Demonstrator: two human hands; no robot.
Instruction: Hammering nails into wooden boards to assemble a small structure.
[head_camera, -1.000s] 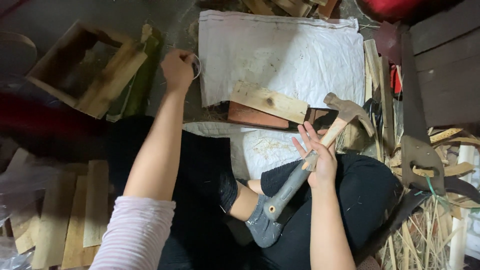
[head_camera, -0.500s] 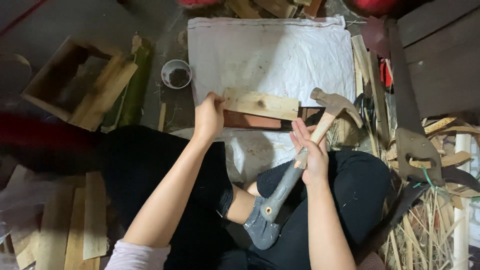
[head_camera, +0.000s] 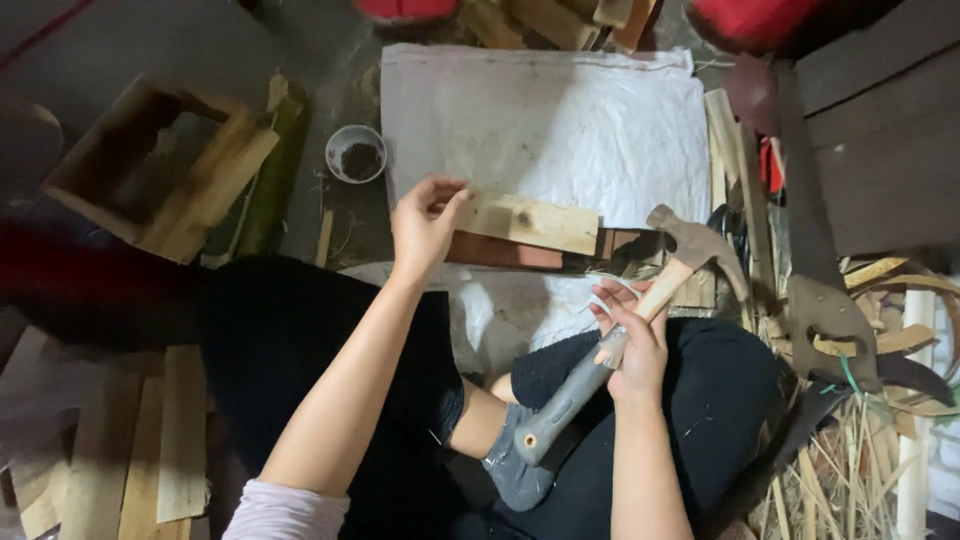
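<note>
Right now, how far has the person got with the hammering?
Done: a wooden box stands finished-looking at the left. In hand: the left hand steadies a wood block on a brick; the right hand grips the hammer. Left: loose slats lie unused.

Hands in view: two, left hand (head_camera: 422, 225) and right hand (head_camera: 630, 340); claw hammer (head_camera: 640, 320): one; short wooden block (head_camera: 530, 222): one; brick (head_camera: 505, 252) under it: one; white sack (head_camera: 545, 125) on the floor: one; small round cup (head_camera: 356, 153): one; open wooden box (head_camera: 160, 165): one; handsaw (head_camera: 815, 250): one.
</note>
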